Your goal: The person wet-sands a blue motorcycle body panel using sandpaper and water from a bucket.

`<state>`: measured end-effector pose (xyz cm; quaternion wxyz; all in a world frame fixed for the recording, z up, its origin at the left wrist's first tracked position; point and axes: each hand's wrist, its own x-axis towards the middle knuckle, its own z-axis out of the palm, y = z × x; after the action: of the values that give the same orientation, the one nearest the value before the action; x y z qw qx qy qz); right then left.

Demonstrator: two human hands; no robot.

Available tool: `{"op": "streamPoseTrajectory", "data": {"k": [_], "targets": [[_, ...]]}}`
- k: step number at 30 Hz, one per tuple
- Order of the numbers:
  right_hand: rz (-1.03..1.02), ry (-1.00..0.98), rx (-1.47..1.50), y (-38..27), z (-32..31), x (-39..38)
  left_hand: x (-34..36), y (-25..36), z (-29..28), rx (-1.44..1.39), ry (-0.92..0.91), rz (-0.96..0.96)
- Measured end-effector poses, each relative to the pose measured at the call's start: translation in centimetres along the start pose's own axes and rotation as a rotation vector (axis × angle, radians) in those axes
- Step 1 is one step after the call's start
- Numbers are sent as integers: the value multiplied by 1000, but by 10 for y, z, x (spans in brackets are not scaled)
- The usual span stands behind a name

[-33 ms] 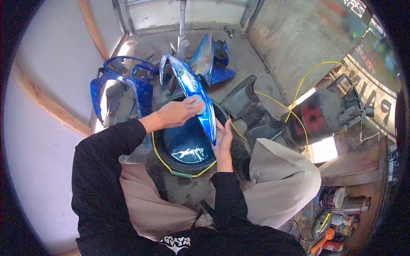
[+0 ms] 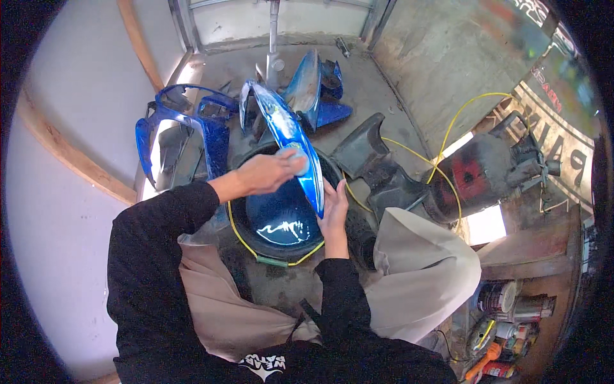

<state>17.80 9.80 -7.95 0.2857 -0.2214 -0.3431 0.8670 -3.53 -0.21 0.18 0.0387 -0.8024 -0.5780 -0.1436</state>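
A glossy blue motorcycle body panel, long and pointed, is held at a slant over a black bucket of dark water. My right hand grips its lower end, with thumb and fingers along the edge. Coming in from the left, my left hand presses a pale blue-grey pad flat on the panel's face around its middle. Whether the pad is a sponge or folded abrasive cannot be made out. White reflections and a whitish patch show on the panel's upper half.
More blue body panels lie on the floor at left and beyond the bucket. Dark plastic parts sit to the right, beside a black-and-red tank with a yellow hose. Cans and tools crowd the lower right.
My left hand and the pad have slid slightly down along the panel. The right hand and the panel stay about where they were.
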Motion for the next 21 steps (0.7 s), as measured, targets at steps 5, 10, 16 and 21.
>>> {"op": "streamPoseTrajectory", "data": {"k": [5,10,16,21], "targets": [[5,-24,-26,-2,-6,-4,7,49,7,-176,-250,206],[-25,-32,21,1,-4,3,-2,4,13,-78,38,49],[-34,9,-35,0,-2,0,-5,14,13,-33,-14,-36],[6,-3,15,-3,-2,-3,7,48,15,-168,-290,246]]}}
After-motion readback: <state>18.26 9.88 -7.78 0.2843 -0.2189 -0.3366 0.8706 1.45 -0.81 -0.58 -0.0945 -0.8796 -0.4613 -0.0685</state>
